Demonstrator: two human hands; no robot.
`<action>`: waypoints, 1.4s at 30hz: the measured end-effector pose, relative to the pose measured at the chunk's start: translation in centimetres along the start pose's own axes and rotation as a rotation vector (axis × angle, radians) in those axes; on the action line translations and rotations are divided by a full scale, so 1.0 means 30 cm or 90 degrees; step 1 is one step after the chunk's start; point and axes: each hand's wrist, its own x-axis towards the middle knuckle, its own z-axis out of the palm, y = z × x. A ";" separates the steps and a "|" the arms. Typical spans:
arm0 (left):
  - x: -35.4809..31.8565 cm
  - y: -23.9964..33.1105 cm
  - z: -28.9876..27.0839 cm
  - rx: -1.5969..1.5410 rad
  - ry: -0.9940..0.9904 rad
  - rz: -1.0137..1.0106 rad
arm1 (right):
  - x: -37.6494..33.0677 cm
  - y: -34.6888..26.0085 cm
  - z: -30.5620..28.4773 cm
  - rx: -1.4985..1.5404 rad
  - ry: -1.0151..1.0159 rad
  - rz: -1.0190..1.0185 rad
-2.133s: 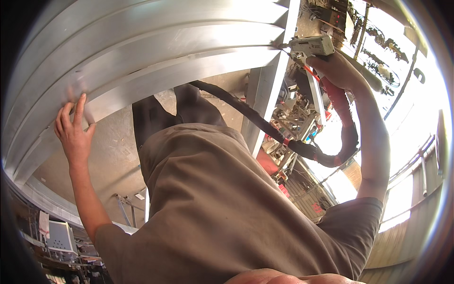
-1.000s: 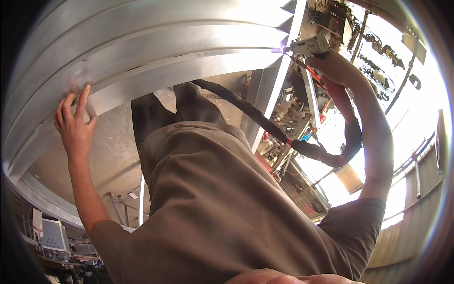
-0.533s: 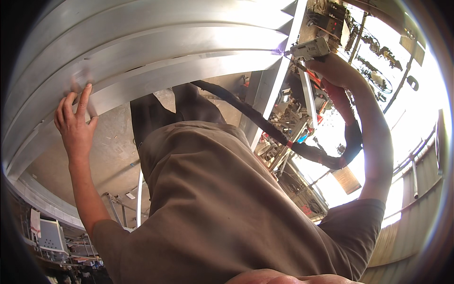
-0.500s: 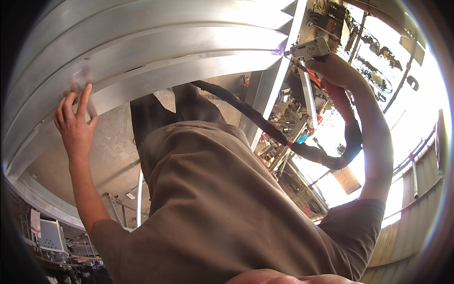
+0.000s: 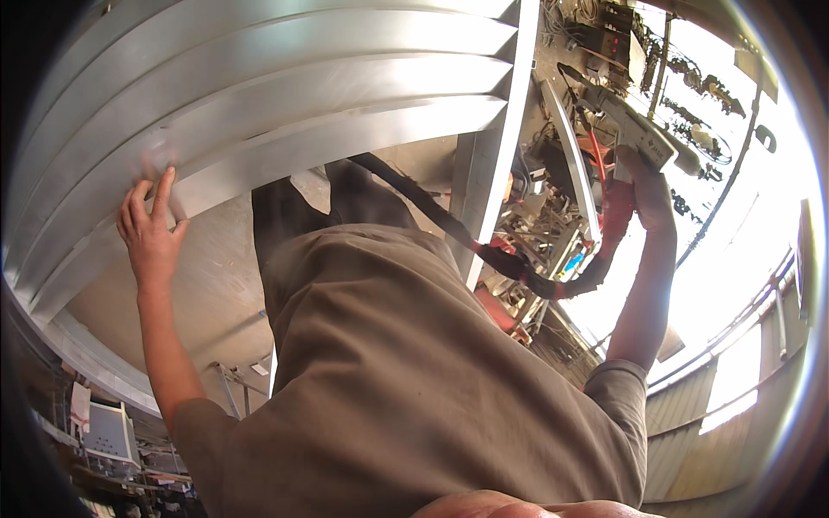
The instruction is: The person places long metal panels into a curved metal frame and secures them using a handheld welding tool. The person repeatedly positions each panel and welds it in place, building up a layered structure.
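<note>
My left hand [image 5: 154,229] lies at the left on the edge of a silvery metal slat [image 5: 337,128], its fingers spread and holding nothing. The slat belongs to a frame of several long parallel slats, whose right ends meet an upright metal bar [image 5: 505,129]. To the right of that bar, my right hand [image 5: 649,194] is wrapped round the grip of a grey handheld welding gun [image 5: 643,134]. The gun's thin nozzle points up and left, apart from the metal, and no glow shows at it. A black-sleeved cable [image 5: 535,281] hangs from the gun and runs left behind the bar.
Beyond the bar, a cluttered area holds a dark box with red lights [image 5: 611,41] and a pale metal strip [image 5: 570,155]. A grey cabinet [image 5: 110,433] stands at the lower left. Corrugated wall panels [image 5: 717,449] rise at the lower right.
My right hand has drawn the welding gun away from the slat joint to the right, and the bright purple glow there is gone. My left hand still rests on the slat.
</note>
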 end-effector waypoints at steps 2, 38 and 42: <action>-0.003 0.011 -0.011 0.018 -0.015 -0.009 | 0.080 0.193 -0.028 0.101 0.087 0.064; -0.837 0.553 0.576 -0.545 -0.059 -0.374 | 0.595 1.763 0.697 0.610 -0.145 0.291; -0.876 0.408 0.558 -0.630 -0.042 -0.387 | 0.505 1.596 0.597 0.741 0.093 0.263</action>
